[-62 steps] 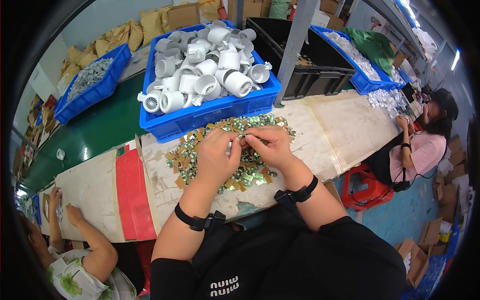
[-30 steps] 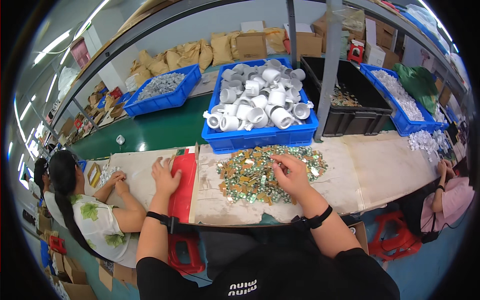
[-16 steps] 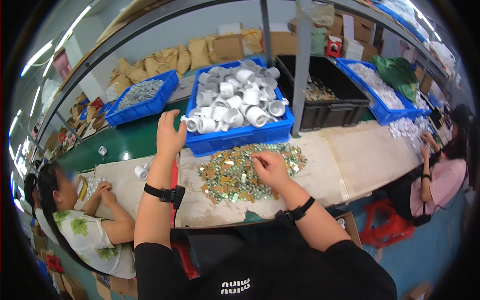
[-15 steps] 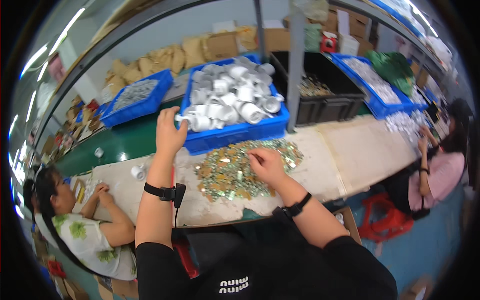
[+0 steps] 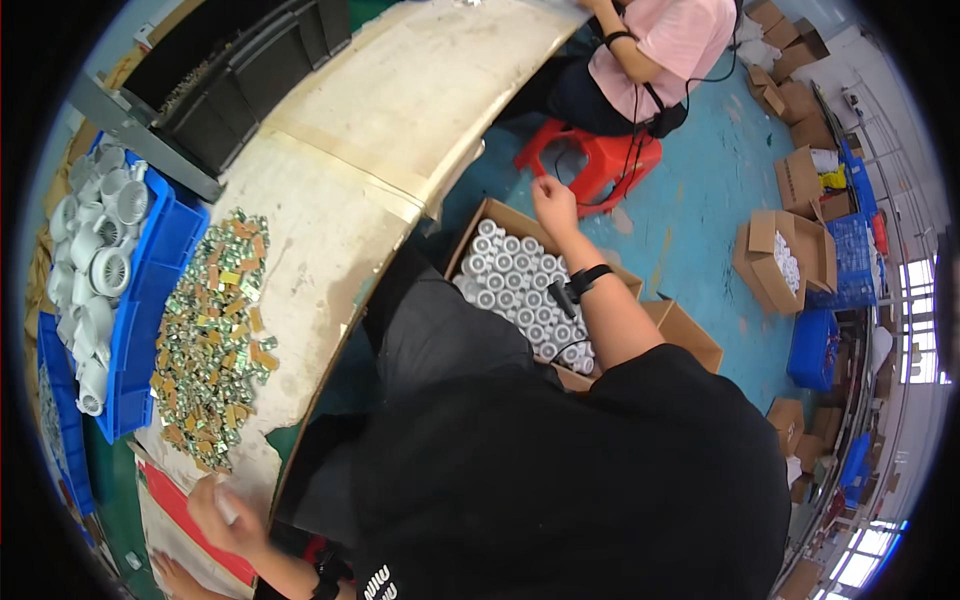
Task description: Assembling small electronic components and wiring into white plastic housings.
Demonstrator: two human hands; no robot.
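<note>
My left hand (image 5: 222, 522), blurred by motion, is above the red strip on the near end of the bench. Its fingers are bent around a whitish plastic part (image 5: 228, 508), only partly visible. On the other side, my right hand (image 5: 555, 205) is closed, over the edge of a cardboard box (image 5: 462, 235). Whatever its fingers may hold is hidden. Rows of white round plastic housings (image 5: 512, 282) fill that box. Beside my left hand, small green and orange circuit boards (image 5: 215, 340) lie heaped on the bench, next to a blue bin (image 5: 150, 300) of white housings (image 5: 95, 260).
A black crate (image 5: 250, 90) and a grey post (image 5: 150, 140) stand behind the bench (image 5: 340, 215). A co-worker in pink (image 5: 670, 45) sits by a red stool (image 5: 600, 165). Another person's hand (image 5: 175, 575) rests near my left. Open cartons (image 5: 785, 262) stand on the blue floor.
My view has swung to the right. My right hand has left the circuit board heap for the box at my side. My left hand has come away from the blue bin, with a whitish part in it.
</note>
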